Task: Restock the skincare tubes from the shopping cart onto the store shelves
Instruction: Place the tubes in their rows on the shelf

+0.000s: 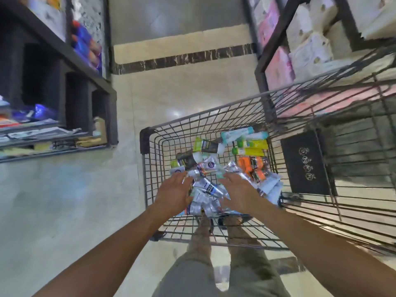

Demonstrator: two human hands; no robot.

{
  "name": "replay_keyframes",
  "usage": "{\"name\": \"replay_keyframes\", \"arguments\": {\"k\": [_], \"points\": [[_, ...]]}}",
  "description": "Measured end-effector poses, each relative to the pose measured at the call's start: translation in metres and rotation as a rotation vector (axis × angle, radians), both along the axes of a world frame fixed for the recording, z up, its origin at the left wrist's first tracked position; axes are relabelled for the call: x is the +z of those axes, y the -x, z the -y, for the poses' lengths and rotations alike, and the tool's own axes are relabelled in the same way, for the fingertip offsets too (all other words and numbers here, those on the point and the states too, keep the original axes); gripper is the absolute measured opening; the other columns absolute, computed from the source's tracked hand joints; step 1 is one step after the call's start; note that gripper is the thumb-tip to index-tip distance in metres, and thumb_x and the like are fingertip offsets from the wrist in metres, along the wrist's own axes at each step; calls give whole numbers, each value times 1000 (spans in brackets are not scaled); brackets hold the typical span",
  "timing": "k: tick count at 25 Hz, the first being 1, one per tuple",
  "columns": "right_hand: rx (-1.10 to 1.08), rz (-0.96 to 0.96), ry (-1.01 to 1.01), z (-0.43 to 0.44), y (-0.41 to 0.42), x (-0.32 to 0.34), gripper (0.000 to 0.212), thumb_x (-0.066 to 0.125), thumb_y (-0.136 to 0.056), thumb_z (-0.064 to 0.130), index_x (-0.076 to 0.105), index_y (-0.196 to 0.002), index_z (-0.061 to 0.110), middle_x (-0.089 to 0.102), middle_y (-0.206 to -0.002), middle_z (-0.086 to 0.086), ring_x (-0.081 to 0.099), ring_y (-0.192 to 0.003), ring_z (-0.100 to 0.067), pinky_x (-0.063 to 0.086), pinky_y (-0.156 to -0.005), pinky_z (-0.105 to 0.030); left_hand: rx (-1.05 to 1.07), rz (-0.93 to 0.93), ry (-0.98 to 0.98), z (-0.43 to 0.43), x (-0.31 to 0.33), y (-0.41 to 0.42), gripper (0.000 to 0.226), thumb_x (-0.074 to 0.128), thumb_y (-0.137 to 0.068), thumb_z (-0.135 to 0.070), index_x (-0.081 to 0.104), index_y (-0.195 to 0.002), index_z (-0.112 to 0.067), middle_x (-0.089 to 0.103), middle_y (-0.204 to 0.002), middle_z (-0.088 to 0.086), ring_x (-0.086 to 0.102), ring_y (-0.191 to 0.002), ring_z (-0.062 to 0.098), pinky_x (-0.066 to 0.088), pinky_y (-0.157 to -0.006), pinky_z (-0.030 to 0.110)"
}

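Note:
A wire shopping cart [147,142] stands in the aisle below me, holding several skincare tubes. Silver and white tubes [209,186] lie in a heap at the near end, orange ones [249,165] to the right, yellow-green ones [250,146] at the far end. Both arms reach down into the basket. My left hand [173,192] lies with straight fingers on the left side of the silver heap. My right hand [237,189] lies flat on its right side, fingers pointing forward. Neither hand grips a tube.
A dark shelf unit [90,82] with blue and orange packs stands on the left. On the right is a rack [270,56] of pink and white boxes. The cart's black child-seat flap [304,161] hangs at its right end. Tiled floor [182,93] runs ahead.

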State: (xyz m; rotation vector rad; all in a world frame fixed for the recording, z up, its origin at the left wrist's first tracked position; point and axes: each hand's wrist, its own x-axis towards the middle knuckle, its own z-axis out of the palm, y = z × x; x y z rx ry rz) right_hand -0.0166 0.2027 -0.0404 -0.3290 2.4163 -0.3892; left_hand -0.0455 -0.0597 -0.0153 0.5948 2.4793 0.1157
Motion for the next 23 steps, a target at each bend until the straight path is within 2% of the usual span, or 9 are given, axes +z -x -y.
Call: {"name": "replay_keyframes", "arguments": {"k": [3, 4, 8, 14, 16, 19, 23], "points": [[116, 98, -62, 12, -17, -49, 60, 80, -67, 27, 67, -125, 17, 66, -126, -13, 65, -112, -38, 59, -76, -46, 65, 53, -9, 11, -34, -22, 65, 77, -82, -39, 58, -140, -19, 58, -145, 12, 56, -132, 37, 55, -93, 50], [154, 122, -69, 15, -19, -60, 61, 79, -67, 25, 66, -126, 17, 65, -127, -13, 65, -112, -38, 58, -76, -45, 91, 61, -18, 13, -44, -28, 62, 75, -84, -38, 58, -140, -18, 57, -146, 12, 56, -133, 37, 55, -93, 49], [294, 117, -69, 23, -30, -90, 60, 70, -79, 16, 56, -137, 18, 56, -137, -10, 53, -124, -34, 49, -95, -44, 175, 142, 16, 18, -73, -50, 68, 66, -93, -39, 41, -153, -21, 41, -159, 10, 41, -144, 33, 46, -105, 47], [426, 63, -199, 35, -39, -122, 42, 71, -77, 16, 62, -117, 24, 66, -115, -1, 57, -110, -29, 44, -95, -42, 334, 213, -26, 20, -100, -60, 77, 69, -92, -39, 33, -158, -20, 36, -162, 7, 37, -146, 29, 44, -111, 47], [412, 72, -170, 34, -36, -118, 45, 75, -75, 21, 63, -119, 25, 66, -117, 1, 58, -111, -27, 43, -94, -40, 407, 234, -42, 21, -104, -60, 75, 68, -94, -40, 35, -156, -17, 39, -160, 9, 40, -144, 30, 44, -110, 47], [329, 80, -108, 23, -30, -104, 59, 78, -77, 35, 58, -132, 25, 61, -128, 1, 56, -116, -27, 44, -94, -41, 491, 229, -95, 17, -103, -55, 68, 67, -95, -40, 40, -152, -13, 46, -153, 10, 43, -139, 31, 45, -107, 45], [159, 101, -75, 8, -24, -92, 68, 72, -84, 45, 47, -145, 27, 57, -132, 0, 53, -120, -26, 44, -93, -40, 729, 242, -155, 8, -112, -37, 61, 68, -94, -37, 46, -143, -9, 54, -138, 14, 51, -127, 34, 48, -101, 45]]}}
